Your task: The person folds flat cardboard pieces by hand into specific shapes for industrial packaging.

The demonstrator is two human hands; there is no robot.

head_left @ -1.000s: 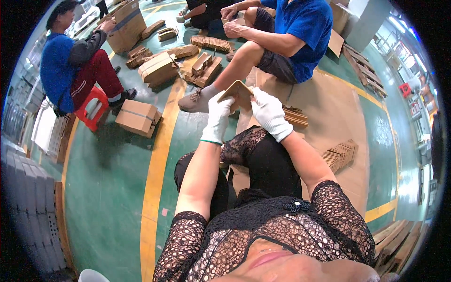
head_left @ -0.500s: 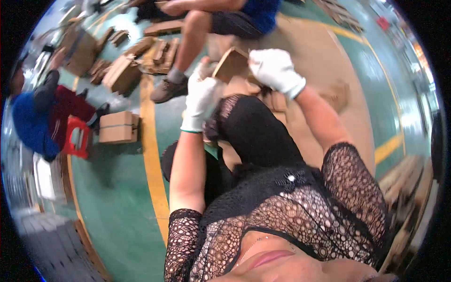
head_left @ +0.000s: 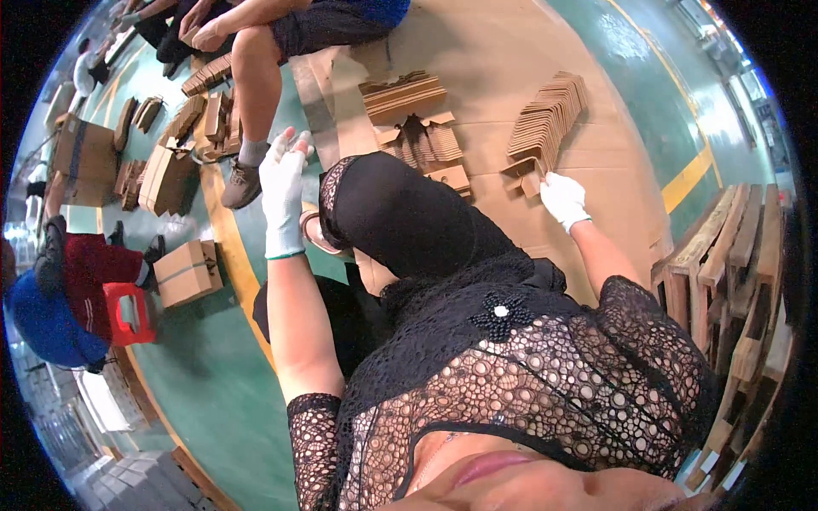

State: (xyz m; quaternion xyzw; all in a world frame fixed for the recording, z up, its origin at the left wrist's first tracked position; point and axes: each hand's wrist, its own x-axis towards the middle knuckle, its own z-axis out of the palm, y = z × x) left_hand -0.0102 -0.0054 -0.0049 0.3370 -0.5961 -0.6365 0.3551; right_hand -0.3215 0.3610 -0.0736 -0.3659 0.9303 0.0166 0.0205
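Note:
My right hand (head_left: 564, 201), in a white glove, pinches a folded cardboard piece (head_left: 530, 182). It is at the near end of a slanting row of folded cardboard pieces (head_left: 552, 117), nested one against another. My left hand (head_left: 284, 192), also gloved with bare fingertips showing, is raised beside my knee. Its fingers are stretched out and nothing is in them. Beyond my knee, between the two hands, lie stacked flat cardboard pieces (head_left: 407, 98) with cut-out edges. Part of these stacks is hidden behind my leg.
A large cardboard sheet (head_left: 622, 196) covers the floor. Wooden pallets (head_left: 724, 247) stand at right. A seated co-worker's leg (head_left: 257, 94) is ahead left. Farther left are cardboard bundles (head_left: 166, 179), a strapped carton (head_left: 189, 272), and another person by a red stool (head_left: 128, 313).
Both hands were up at a cardboard piece in front of me. Now they are apart: the right has lowered a piece to the row, the left has moved left, empty. The view has shifted right.

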